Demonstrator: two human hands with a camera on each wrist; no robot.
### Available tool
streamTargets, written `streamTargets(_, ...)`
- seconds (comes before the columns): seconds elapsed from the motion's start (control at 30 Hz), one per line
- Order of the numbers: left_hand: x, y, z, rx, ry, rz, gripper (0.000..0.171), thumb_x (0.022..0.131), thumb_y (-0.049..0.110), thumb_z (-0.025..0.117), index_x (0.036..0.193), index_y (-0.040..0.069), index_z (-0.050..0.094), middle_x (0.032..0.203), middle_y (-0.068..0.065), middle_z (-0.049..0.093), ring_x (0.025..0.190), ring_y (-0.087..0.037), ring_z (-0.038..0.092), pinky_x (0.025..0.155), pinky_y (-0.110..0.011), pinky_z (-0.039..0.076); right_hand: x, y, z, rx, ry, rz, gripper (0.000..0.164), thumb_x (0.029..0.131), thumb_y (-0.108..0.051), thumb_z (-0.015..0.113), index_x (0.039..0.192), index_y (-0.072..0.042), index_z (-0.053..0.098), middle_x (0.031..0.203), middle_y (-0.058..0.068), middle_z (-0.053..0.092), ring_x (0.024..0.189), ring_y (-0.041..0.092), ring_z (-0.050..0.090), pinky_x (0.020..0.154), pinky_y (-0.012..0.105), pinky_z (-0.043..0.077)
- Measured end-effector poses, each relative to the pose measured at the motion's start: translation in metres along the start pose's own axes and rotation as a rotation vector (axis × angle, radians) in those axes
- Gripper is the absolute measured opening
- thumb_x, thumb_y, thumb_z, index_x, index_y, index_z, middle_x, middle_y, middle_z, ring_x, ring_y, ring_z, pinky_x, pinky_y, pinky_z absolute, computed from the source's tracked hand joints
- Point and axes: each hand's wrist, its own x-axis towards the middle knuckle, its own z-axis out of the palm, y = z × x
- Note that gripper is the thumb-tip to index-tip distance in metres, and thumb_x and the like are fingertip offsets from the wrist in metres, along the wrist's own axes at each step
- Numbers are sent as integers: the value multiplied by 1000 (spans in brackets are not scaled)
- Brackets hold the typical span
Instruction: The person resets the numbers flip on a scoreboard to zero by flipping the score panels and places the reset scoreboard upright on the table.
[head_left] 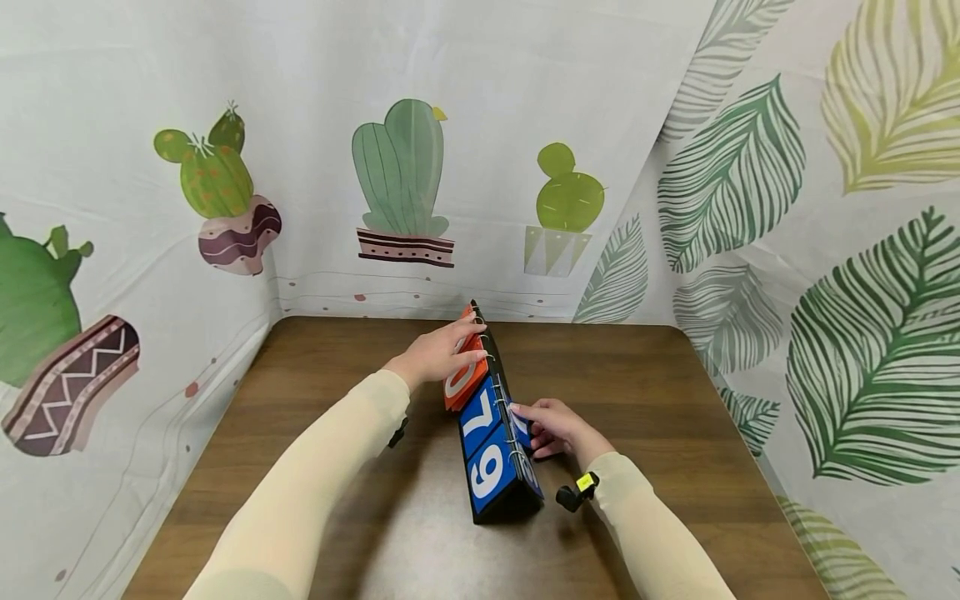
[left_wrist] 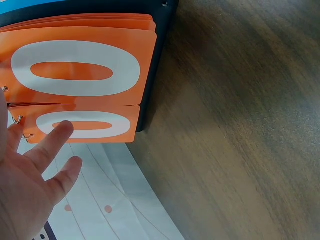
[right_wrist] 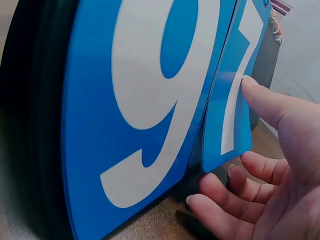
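Observation:
A tent-shaped flip scoreboard (head_left: 512, 510) with a black base stands on the table, its ring-bound number cards hanging down both sides. At its far end my left hand (head_left: 438, 352) rests along the top edge, fingers extended and spread by the rings. Two orange cards reading 0 (left_wrist: 75, 69) show close to those fingers in the left wrist view. On the right side, my right hand (head_left: 558, 429) pinches a blue 7 card (right_wrist: 232, 107), thumb on its face and fingers at its lower edge. Beside it hangs a blue 9 card (right_wrist: 145, 115).
The brown wooden table (head_left: 615, 358) extends around the scoreboard on both sides. Behind it hangs a white cloth (head_left: 315, 208) printed with cacti, and a leaf-patterned cloth (head_left: 735, 317) covers the right side.

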Motion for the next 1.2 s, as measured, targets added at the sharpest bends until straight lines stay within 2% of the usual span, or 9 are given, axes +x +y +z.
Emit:
streamTargets(0.13, 0, 0, 0, -11, -2, -6, 69, 97, 70, 51, 157, 40, 40, 172, 5, 26, 152, -29, 41, 117, -60, 41, 1, 3, -1, -53, 45, -15, 68, 79, -70, 76, 104, -9, 59, 87, 10, 64, 66, 19, 63, 62, 37, 63)
streamTargets(0.23, 0, 0, 0, -16, -6, -2, 70, 97, 69, 52, 158, 37, 40, 172, 5, 25, 152, -30, 41, 116, -61, 41, 2, 7, -4, -51, 57, -23, 61, 80, -67, 77, 96, -11, 61, 81, 7, 65, 64, 18, 62, 58, 33, 61)
streamTargets(0.4, 0, 1, 0, -25, -9, 17, 70, 97, 69, 52, 158, 35, 41, 173, 6, 21, 153, -31, 40, 116, -62, 41, 4, 13, -15, 97, 65, -13, 38, 85, -48, 82, 83, -14, 64, 68, 0, 61, 57, 14, 57, 54, 26, 55)
streamTargets(0.53, 0, 0, 1, -16, -5, 20, 70, 97, 71, 50, 157, 38, 40, 173, 8, 20, 153, -29, 39, 116, -62, 41, 3, 14, -23, 205, 44, -19, 27, 91, -35, 78, 82, -13, 66, 65, -2, 63, 53, 12, 55, 53, 24, 53)
streamTargets(0.87, 0, 1, 0, -22, -14, 12, 69, 97, 69, 52, 157, 39, 40, 174, 8, 19, 154, -29, 37, 117, -62, 39, 2, 14, -31, 265, -27, -42, 26, 100, -27, 68, 78, -14, 61, 61, -4, 59, 50, 9, 56, 51, 23, 53)
streamTargets(1.1, -1, 2, -1, -14, -18, 3, 69, 97, 69, 51, 158, 39, 39, 174, 8, 19, 154, -28, 38, 117, -61, 40, 3, 18, -39, 308, -118, -45, 26, 104, -28, 61, 82, -15, 63, 67, -3, 67, 56, 10, 63, 57, 26, 58)
streamTargets(1.2, -1, 2, -1, -17, -16, 3, 68, 97, 69, 52, 157, 39, 40, 174, 8, 19, 154, -29, 37, 117, -62, 40, 2, 16, -42, 294, -137, -56, 25, 105, -28, 60, 84, -15, 64, 70, -2, 69, 58, 11, 65, 59, 27, 59)
